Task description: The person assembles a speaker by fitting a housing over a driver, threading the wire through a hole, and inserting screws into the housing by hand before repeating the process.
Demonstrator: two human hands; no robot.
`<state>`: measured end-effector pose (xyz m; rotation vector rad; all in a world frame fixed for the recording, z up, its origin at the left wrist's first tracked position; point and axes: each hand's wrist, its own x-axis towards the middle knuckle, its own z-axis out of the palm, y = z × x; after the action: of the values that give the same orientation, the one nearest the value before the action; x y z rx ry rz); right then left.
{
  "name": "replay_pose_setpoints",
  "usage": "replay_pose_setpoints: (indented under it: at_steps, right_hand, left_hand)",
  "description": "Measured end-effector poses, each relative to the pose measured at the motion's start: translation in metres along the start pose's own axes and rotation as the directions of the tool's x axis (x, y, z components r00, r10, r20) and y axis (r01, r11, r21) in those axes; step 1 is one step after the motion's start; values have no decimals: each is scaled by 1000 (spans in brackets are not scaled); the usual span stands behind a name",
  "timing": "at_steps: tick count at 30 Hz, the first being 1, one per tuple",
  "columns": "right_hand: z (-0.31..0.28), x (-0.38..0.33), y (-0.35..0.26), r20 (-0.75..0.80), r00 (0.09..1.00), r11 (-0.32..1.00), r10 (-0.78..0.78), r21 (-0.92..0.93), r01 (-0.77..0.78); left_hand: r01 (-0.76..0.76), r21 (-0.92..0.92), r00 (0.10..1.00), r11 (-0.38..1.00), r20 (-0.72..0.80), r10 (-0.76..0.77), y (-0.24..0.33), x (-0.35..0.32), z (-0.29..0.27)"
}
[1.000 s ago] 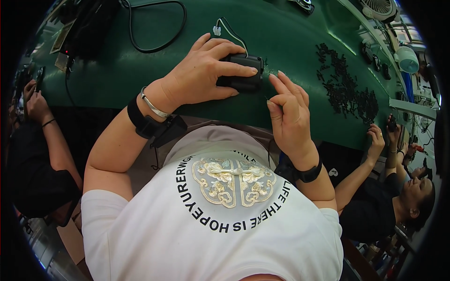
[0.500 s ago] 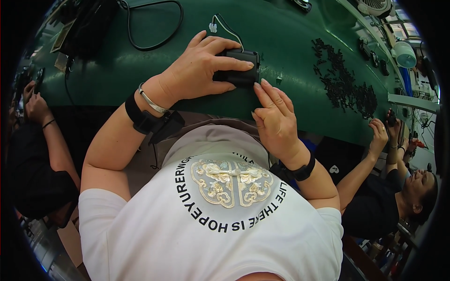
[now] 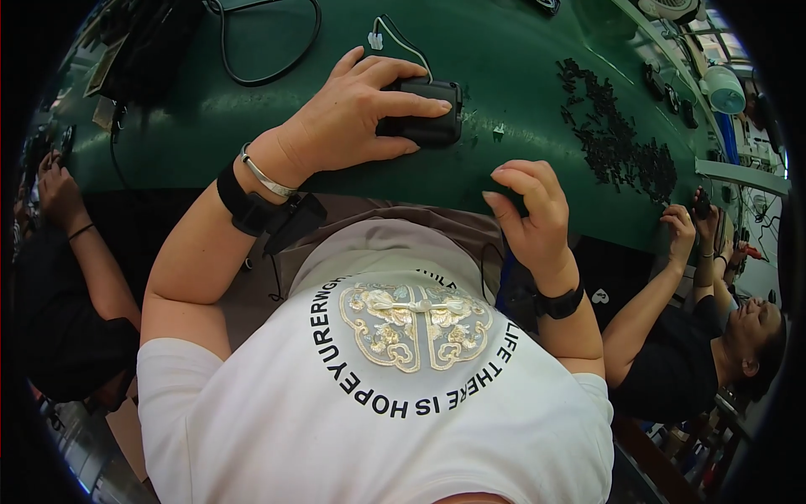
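Observation:
A small black plastic case [image 3: 438, 126] lies on the green work surface, its wires [image 3: 407, 49] running from the far side to a white connector [image 3: 375, 40]. My left hand [image 3: 361, 109] grips the case from the left, index finger across its top and thumb along the near edge. Apart from it, to the right, my right hand [image 3: 535, 210] hovers near the table's front edge. Its fingers are bent and parted from the thumb, with nothing in them.
Many small black parts [image 3: 613, 134] lie heaped on the green table [image 3: 495, 50] at the right. A black cable loop [image 3: 269, 80] lies far left, beside a dark box-like object [image 3: 155, 50]. Co-workers' hands show at the left [image 3: 59, 189] and right [image 3: 678, 228].
My right hand has drawn back from the case, toward me and to the right, and its fingers have parted from the thumb. The left hand keeps hold of the case, shifted very slightly.

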<state>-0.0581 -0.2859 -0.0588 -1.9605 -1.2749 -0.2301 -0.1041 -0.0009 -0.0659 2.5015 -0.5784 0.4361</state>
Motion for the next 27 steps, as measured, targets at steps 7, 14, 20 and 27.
replay_pose_setpoints:
  at_steps: [7,14,20,27]
  right_hand:
    - [4,3,-7,209,967,982,-143,-90,165]
    - [3,-4,-5,172,962,969,-213,-91,231]
    - [4,-14,-2,100,961,954,-256,-135,268]
    - [1,-15,1,69,962,959,-262,-92,268]
  left_hand:
    - [4,-6,1000,1000,13,-4,1,1,-2]
    - [37,0,999,999,25,-37,2,-1,-2]
    - [42,3,999,999,33,-42,4,0,-3]
    - [49,2,998,999,39,-50,3,1,-3]
